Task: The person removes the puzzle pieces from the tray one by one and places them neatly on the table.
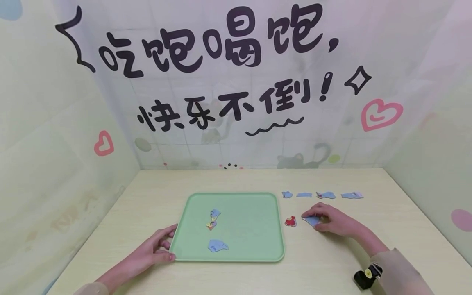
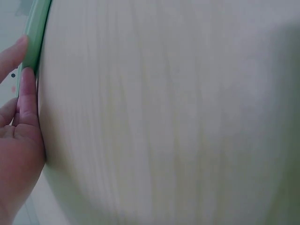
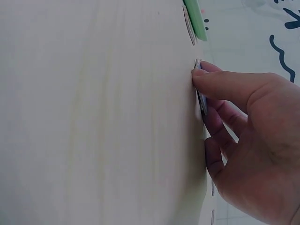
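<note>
My left hand [image 1: 156, 248] holds the left rim of a pale green tray [image 1: 254, 229], its thumb at the near corner and its other fingers along the side. Right of the tray, my right hand [image 1: 330, 219] pinches a flat light-blue puzzle piece [image 1: 311, 221] between thumb and fingers, low over the table; part of the piece is hidden by the hand. Between it and the tray lies a red puzzle piece [image 1: 290, 221]. On the tray, a blue-and-yellow group of pieces [image 1: 212, 222] lies above a separate blue piece [image 1: 217, 245].
Several blue puzzle pieces [image 1: 326, 195] lie in a row at the table's back right. A printed curtain [image 1: 236, 147] stands behind the table [image 1: 228, 278], with more walls at both sides. A black device [image 1: 365, 279] is at the right wrist.
</note>
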Motion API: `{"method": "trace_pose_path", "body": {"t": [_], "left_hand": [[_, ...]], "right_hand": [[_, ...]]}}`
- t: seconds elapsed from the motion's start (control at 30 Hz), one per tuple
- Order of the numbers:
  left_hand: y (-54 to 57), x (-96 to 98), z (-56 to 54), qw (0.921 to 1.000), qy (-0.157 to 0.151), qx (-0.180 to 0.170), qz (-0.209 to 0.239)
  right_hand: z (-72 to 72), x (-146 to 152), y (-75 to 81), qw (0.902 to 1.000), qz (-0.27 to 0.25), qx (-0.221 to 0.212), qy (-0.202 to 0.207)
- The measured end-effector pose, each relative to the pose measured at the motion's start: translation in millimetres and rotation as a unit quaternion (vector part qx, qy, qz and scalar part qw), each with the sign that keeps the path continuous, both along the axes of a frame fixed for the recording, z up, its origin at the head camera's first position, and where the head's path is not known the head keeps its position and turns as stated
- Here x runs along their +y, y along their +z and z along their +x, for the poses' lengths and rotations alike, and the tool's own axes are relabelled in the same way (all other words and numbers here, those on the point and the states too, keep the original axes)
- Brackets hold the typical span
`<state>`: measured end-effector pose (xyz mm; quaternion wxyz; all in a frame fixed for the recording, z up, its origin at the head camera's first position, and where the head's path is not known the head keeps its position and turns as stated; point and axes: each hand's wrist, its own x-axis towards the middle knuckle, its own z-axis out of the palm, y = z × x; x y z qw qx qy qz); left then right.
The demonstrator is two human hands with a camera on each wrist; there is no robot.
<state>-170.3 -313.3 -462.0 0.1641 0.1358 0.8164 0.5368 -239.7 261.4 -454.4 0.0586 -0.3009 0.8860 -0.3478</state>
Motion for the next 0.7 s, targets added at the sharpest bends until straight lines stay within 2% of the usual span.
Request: {"method": "trace_pose_path", "body": {"t": [0.7], "left_hand": [[-0.5, 0.8, -1.0, 0.9999, -0.006, 0.009, 0.004]], "right_hand": [[-1.7, 2.3, -1.1, 0.9999, 0.008, 0.004, 0.005]]}}
